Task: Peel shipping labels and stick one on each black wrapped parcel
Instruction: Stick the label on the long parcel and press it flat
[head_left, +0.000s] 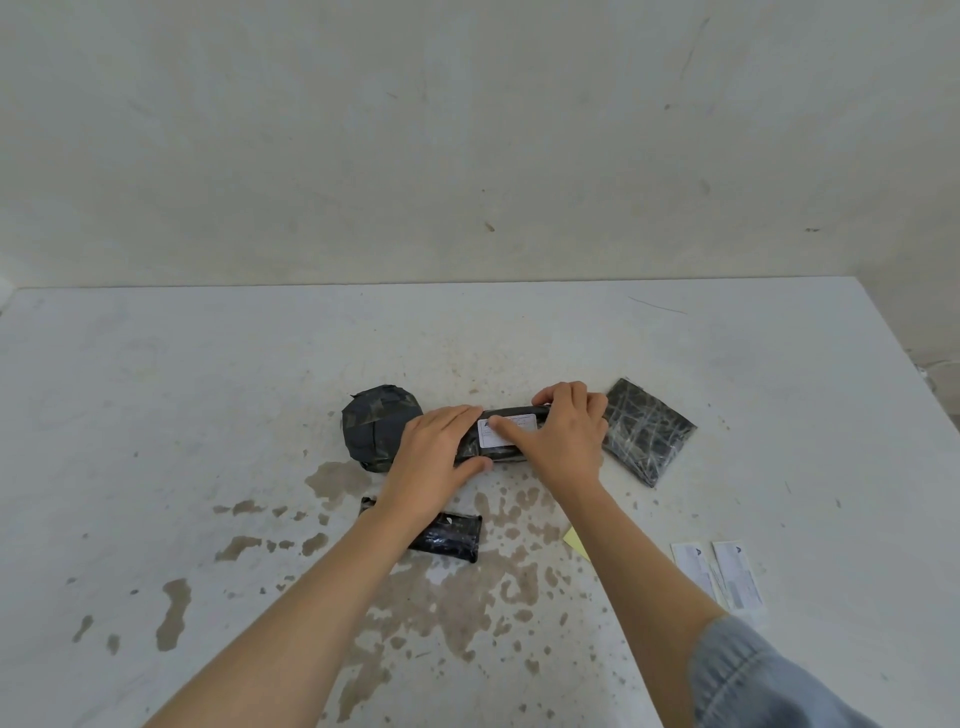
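two spare labels (737, 577) lay flat on the blotchy worktop (208, 415). my left forearm hid half of a glossy flat parcel (452, 538). beyond it my left hand (436, 457) clasped one end of the long crinkled parcel (506, 455); my right hand (563, 439) gripped the other, thumb on its white label (522, 423), print unreadable.

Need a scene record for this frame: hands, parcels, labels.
active parcel: long black wrapped parcel, mid-table
label: white shipping label on its top
left hand: holds parcel's left end
right hand: thumb presses label, fingers over far edge
no label visible: round black taped parcel; flat square black parcel; small black parcel
spares: two white label sheets
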